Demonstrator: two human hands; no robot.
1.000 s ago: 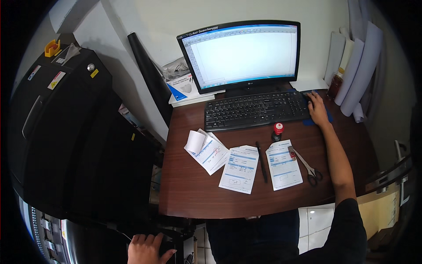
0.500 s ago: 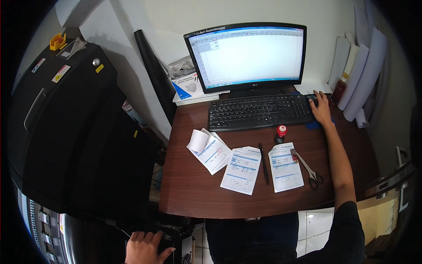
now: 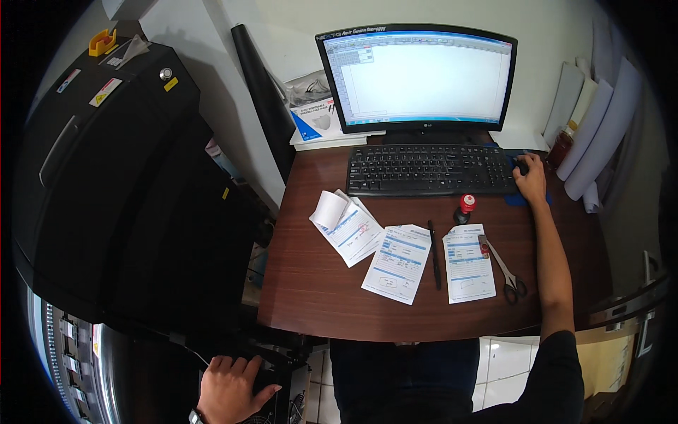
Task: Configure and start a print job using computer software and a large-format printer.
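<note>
Under the fingers of the right hand [image 3: 531, 178], at the far right end of the worktop [image 3: 311, 290], sits a dark computer mouse [image 3: 521, 167] on a blue pad [image 3: 524, 198]. The hand is draped over the mouse with the fingers curled loosely around it, grasping it lightly rather than clenched. Just left of those fingers lies the black keyboard [image 3: 432, 169], and beyond it stands the monitor [image 3: 418, 79] with a pale window showing. Nearer the body than the fingers are a small red-capped stamp [image 3: 465, 206], a pair of scissors [image 3: 505, 267], a black pen [image 3: 433, 253] and three printed paper sheets [image 3: 397, 263], one with a curled corner.

The mouse looks light, rigid and smooth-shelled, so it would likely slide easily on the pad; it is best held by its two sides with the palm resting on its back.

The left hand [image 3: 229, 385] is low, well apart from the worktop, its fingers spread flat on the top of a dark computer case [image 3: 282, 399] below the worktop edge, pressing or resting rather than gripping. A large black machine [image 3: 106, 177] stands further left of those fingers.
</note>
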